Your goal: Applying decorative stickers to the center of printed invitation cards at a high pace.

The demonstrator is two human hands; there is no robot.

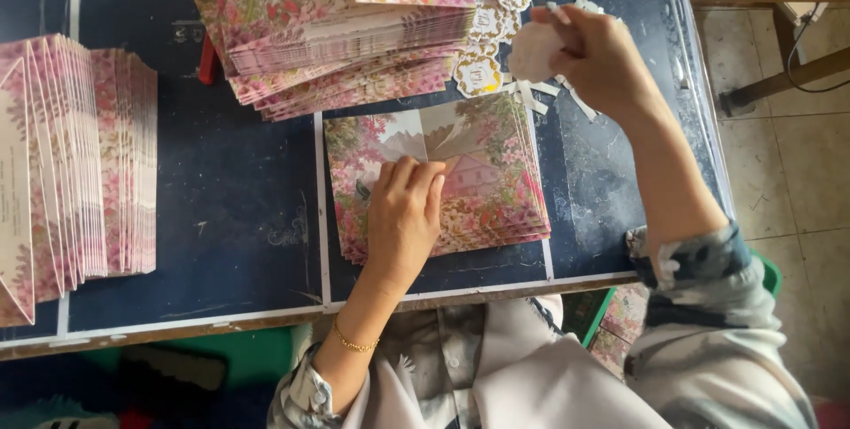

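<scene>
Our left hand [405, 208] presses flat, fingers together, on the floral card stack [482, 190] near the worktop [248, 208] front edge. Our raised right hand [598, 57] pinches a pale sticker [534, 51]; bare surface lies left.

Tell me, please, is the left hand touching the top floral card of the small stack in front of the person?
Touching. The head view shows the left hand lying flat on the top floral card, fingertips pressing its flaps with no gap.

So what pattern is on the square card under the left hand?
Pink flowers and green foliage on the square card, in the head view.
</scene>
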